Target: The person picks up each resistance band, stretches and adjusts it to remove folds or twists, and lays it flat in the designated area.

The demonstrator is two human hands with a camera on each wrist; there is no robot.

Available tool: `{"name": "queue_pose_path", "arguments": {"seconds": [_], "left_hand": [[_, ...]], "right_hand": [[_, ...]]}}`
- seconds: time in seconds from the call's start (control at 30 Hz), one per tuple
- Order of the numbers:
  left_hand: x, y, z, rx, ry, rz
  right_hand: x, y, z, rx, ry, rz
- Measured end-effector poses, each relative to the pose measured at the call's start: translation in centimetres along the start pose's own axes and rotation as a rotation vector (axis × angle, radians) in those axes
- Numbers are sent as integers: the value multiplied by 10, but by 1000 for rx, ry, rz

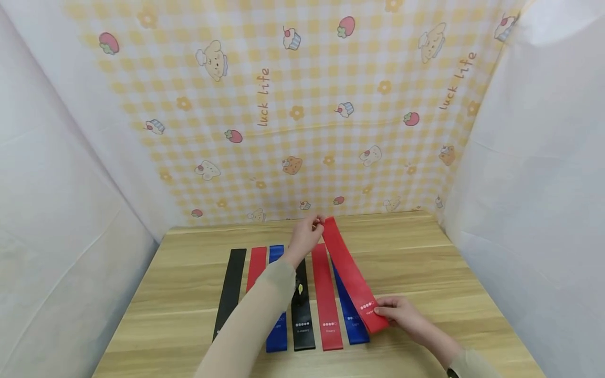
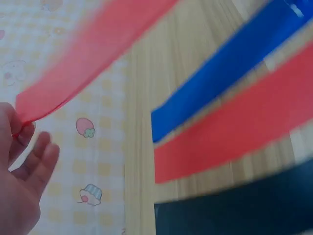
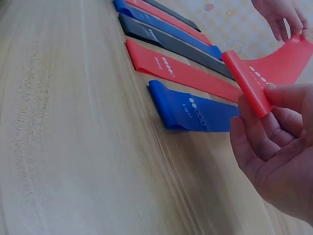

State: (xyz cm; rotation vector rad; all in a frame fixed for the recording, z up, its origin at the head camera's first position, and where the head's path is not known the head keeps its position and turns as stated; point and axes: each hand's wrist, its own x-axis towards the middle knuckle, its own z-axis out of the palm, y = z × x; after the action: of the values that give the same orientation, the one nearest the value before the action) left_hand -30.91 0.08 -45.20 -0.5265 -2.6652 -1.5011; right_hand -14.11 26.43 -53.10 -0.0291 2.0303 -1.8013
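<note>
A red resistance band (image 1: 350, 270) marked "Heavy" is stretched out between both hands, raised above the table. The left hand (image 1: 304, 239) pinches its far end between thumb and fingers; in the left wrist view that hand (image 2: 27, 166) has its other fingers loosely bent. At the near end the right hand (image 1: 402, 315) pinches the band's corner, thumb on the printed face, as the right wrist view shows for the band (image 3: 252, 81). Beneath the raised band lies a blue band (image 1: 356, 328) marked "Light", partly covered in the head view. Left of it rests another red band (image 1: 327, 299).
Further left lie a black band (image 1: 302, 325), a blue band (image 1: 277, 338), a red band (image 1: 257, 262) and a black band (image 1: 233, 278), side by side; the left forearm hides parts of some. A checked cloth (image 1: 307, 142) hangs behind the wooden table (image 1: 425, 262), with white sheets at both sides.
</note>
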Motion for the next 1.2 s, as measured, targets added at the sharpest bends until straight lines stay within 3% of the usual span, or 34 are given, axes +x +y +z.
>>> {"name": "queue_pose_path", "arguments": {"seconds": [0.23,0.37,0.5,0.63,0.77,0.97,1.2], "left_hand": [[2,1,9,-318,34,-132],[2,4,12,-431,79,-228],[1,5,13,-481,88,-248],[0,1,15,-468,65,-181],[-1,2,15,-383,69,-113],[1,6,16,-276,81,-45],[-3,9,13,-228,23,11]], "right_hand": [[0,2,2,19,-15,-10],[0,3,4,32,-19,-10],[0,3,5,50,-21,-10],[0,3,6,55,-18,-4],[-1,1,7,60,-17,1],[0,2,7,68,-25,5],[-1,3,7,73,-30,17]]}}
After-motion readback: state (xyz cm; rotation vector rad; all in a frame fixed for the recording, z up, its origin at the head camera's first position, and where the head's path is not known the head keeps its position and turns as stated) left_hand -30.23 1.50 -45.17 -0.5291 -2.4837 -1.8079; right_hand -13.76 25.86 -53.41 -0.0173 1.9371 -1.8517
